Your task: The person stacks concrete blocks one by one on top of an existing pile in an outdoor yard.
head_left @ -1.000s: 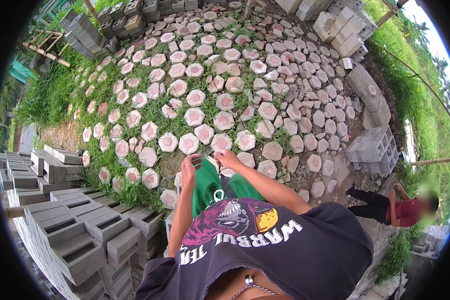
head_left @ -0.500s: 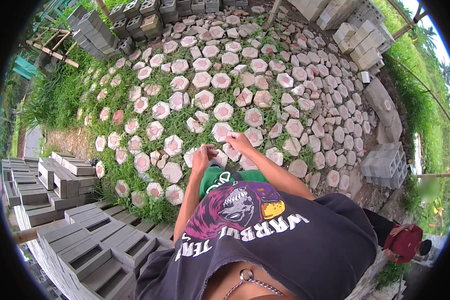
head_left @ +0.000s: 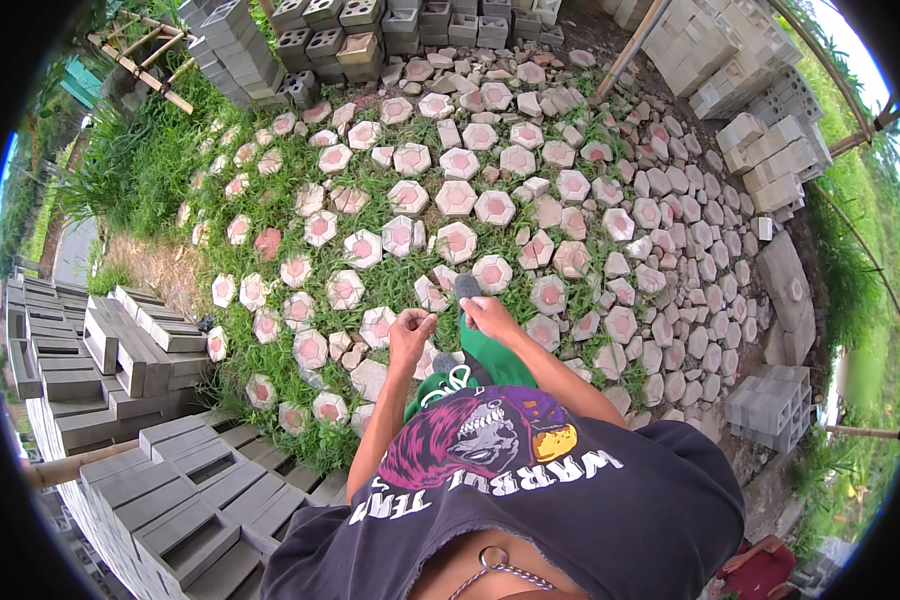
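In front of my waist my left hand (head_left: 410,335) is held up with its fingers curled in and the tips pressed together. Just right of it and a little apart, my right hand (head_left: 490,317) is closed, its fingers bent. Whatever either hand may hold is hidden or too small to name. Below them show my green trousers (head_left: 490,352) with a white drawstring and a dark grey shoe (head_left: 467,286) stepping ahead among hexagonal paving stones (head_left: 491,273) with reddish centres.
Grass (head_left: 420,262) grows between the stones. Grey concrete blocks (head_left: 210,465) are stacked at lower left, with hollow blocks (head_left: 360,50) at the back and pale blocks (head_left: 770,160) at right. A bamboo pole (head_left: 635,45) stands behind. A person in red (head_left: 758,570) is at lower right.
I have stepped forward: stones and block stacks have shifted in view, and my leading shoe now shows. My hands have moved farther apart. The person in red has slipped toward the lower edge.
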A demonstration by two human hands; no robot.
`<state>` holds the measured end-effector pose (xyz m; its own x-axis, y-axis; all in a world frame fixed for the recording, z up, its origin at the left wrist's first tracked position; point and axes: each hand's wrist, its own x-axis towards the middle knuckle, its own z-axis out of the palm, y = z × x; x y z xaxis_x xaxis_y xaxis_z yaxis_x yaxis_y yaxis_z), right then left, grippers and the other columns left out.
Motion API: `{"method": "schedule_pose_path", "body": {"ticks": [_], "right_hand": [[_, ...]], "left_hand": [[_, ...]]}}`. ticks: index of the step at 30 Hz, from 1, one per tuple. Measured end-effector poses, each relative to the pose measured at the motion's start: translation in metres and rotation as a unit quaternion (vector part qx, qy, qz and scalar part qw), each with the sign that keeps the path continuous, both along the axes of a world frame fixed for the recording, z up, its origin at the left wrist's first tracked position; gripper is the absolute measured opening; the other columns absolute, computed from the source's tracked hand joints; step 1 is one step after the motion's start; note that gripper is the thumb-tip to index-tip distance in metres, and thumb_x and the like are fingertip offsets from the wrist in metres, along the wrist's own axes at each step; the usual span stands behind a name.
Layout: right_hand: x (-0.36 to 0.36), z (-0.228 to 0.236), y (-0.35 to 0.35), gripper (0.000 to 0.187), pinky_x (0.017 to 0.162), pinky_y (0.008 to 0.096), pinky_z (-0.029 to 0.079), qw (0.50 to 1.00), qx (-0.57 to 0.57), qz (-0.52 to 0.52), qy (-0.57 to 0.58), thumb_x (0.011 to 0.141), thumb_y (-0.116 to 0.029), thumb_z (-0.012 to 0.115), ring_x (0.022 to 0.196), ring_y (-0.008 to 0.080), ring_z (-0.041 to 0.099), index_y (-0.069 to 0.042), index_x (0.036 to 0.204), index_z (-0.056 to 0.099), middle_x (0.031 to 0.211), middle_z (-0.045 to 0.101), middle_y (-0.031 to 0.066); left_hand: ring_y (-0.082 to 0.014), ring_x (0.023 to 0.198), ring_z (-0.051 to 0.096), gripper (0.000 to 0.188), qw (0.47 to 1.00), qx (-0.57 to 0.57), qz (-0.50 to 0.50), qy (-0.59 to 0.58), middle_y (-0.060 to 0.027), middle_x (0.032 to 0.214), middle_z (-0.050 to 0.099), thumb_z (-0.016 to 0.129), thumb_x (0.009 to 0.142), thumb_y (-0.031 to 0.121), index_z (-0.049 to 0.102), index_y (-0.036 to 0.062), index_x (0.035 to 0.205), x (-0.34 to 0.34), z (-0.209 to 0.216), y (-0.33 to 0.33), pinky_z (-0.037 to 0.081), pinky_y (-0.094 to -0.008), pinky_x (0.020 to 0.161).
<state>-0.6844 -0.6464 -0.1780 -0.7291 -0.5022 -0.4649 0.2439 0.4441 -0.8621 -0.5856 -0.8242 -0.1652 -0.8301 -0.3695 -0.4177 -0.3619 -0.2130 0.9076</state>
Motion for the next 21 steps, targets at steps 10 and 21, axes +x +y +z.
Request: {"method": "schedule_pose_path", "body": {"ticks": [10, 21], "right_hand": [[-0.217, -0.035, -0.095, 0.016, 0.061, 0.0254, 0.046, 0.994, -0.103, 0.037, 0.000, 0.090, -0.018, 0.060, 0.065, 0.0097, 0.057, -0.002, 0.094, 0.059, 0.075, 0.062, 0.0018], [-0.424, -0.016, -0.090, 0.044, 0.057, 0.0330, 0.044, 0.995, 0.012, -0.076, 0.068, 0.083, -0.046, 0.064, 0.056, 0.0156, 0.056, -0.004, 0.068, 0.063, 0.059, 0.060, 0.0061]], "left_hand": [[-0.0100, 0.074, 0.062, 0.018, 0.998, 0.000, 0.040, -0.041, -0.0041, 0.081, 0.066, 0.069, 0.086, 0.015, 0.064, 0.0003, 0.094, -0.179, -0.026, -0.075, 0.050, -0.0238, 0.061], [-0.0100, 0.057, 0.054, 0.030, 0.996, -0.044, 0.065, -0.030, -0.0035, 0.070, 0.060, 0.048, 0.098, 0.030, 0.057, 0.0048, 0.084, -0.432, -0.003, -0.137, 0.048, -0.0250, 0.055]]}}
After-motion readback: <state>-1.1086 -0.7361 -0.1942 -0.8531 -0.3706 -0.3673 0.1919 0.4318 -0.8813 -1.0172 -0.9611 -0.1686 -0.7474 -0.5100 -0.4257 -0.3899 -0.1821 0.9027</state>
